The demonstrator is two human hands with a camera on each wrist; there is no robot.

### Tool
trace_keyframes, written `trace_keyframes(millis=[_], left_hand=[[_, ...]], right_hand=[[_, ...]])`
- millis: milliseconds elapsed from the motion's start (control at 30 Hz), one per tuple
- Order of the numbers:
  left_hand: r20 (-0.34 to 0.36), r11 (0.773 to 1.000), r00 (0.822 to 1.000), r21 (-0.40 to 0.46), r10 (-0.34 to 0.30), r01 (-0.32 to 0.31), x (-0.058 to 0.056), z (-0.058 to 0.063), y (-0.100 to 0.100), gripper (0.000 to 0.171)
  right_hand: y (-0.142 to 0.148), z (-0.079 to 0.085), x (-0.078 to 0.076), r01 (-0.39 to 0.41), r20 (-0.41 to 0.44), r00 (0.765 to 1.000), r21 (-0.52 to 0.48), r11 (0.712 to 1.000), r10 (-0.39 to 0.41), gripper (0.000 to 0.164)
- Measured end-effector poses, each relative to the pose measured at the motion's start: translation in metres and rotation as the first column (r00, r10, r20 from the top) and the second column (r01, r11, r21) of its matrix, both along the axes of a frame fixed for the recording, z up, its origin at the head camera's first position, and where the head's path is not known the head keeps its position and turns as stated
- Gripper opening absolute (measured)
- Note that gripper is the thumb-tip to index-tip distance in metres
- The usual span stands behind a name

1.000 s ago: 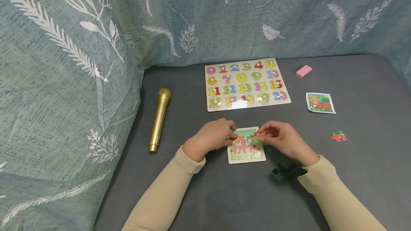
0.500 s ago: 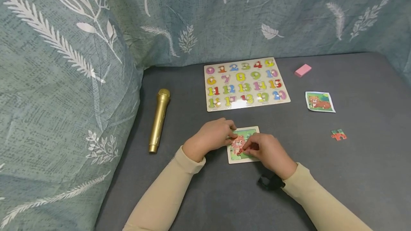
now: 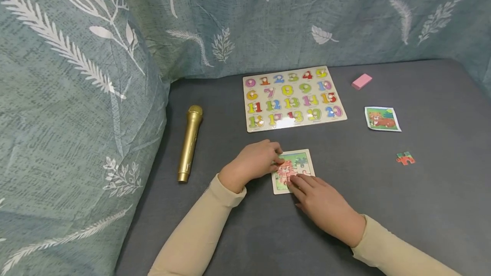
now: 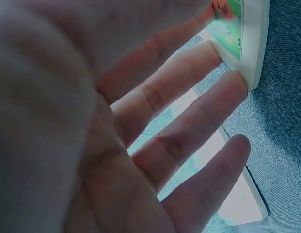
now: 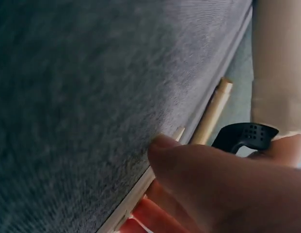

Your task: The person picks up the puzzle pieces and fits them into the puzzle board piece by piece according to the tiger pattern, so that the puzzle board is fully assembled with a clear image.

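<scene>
A small jigsaw puzzle board (image 3: 301,158) with a light frame and a reddish animal picture lies flat before me. My left hand (image 3: 253,162) rests at its upper left, fingertips on the frame and picture; in the left wrist view the fingers (image 4: 203,114) are fairly straight and spread, two touching the frame's edge. My right hand (image 3: 325,204) lies over the lower right of the board, straight fingers pressing on the pieces and covering that corner. In the right wrist view its thumb (image 5: 165,150) stays off the picture. One loose jigsaw piece (image 3: 405,158) lies to the right.
Behind the puzzle lies a number peg board (image 3: 295,97). A gold microphone (image 3: 189,144) lies at left. At right are a picture card (image 3: 382,119) and a pink block (image 3: 362,81). A patterned curtain (image 3: 238,16) borders the dark table (image 3: 268,242) at the back and left.
My right hand has brought a jigsaw piece from above the board's right side to its lower part, let go, and flattened its fingers there. My left hand has kept its place.
</scene>
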State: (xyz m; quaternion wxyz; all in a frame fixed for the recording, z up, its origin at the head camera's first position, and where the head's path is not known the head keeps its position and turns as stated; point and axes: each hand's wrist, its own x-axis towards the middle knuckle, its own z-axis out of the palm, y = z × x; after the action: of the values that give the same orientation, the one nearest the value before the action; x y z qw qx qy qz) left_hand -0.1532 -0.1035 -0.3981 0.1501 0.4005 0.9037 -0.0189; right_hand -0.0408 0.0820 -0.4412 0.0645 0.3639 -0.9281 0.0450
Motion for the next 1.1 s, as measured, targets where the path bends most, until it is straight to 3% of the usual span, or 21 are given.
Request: trace_keyframes(millis=[100,300,467,667,867,1000,1100], left_hand=[[0.003,1.0,1.0,-0.002,0.004,-0.004,0.001,0.001,-0.001,0.029],[0.007,1.0,1.0,0.007,0.003,-0.003,0.002,0.002,0.001,0.028],[0.004,1.0,1.0,0.011,-0.003,0.003,0.002,0.004,-0.001,0.028],[0.01,1.0,1.0,0.014,0.003,-0.003,0.002,0.002,-0.001,0.028],[0.011,1.0,1.0,0.016,-0.01,0.009,0.002,-0.001,0.0,0.028],[0.013,1.0,1.0,0.025,-0.01,0.01,0.001,-0.001,0.0,0.028],[0.014,1.0,1.0,0.028,-0.001,0.0,0.001,0.0,-0.001,0.027]], right_hand=[[0.002,-0.001,0.002,-0.029,0.021,0.999,0.007,1.0,0.029,0.058],[0.005,0.002,0.0,-0.065,0.036,0.997,0.014,0.998,0.064,0.056],[0.009,0.003,-0.007,-0.016,0.123,0.992,-0.098,0.995,0.028,0.049],[0.009,0.005,0.001,-0.006,0.077,0.997,-0.059,0.998,0.01,0.047],[0.027,0.007,0.008,0.081,0.095,0.993,-0.105,0.991,-0.071,0.046],[0.033,0.004,0.005,0.053,0.057,0.997,-0.056,0.997,-0.05,0.04],[0.032,0.003,0.001,0.045,0.05,0.998,-0.072,0.996,-0.042,0.033]])
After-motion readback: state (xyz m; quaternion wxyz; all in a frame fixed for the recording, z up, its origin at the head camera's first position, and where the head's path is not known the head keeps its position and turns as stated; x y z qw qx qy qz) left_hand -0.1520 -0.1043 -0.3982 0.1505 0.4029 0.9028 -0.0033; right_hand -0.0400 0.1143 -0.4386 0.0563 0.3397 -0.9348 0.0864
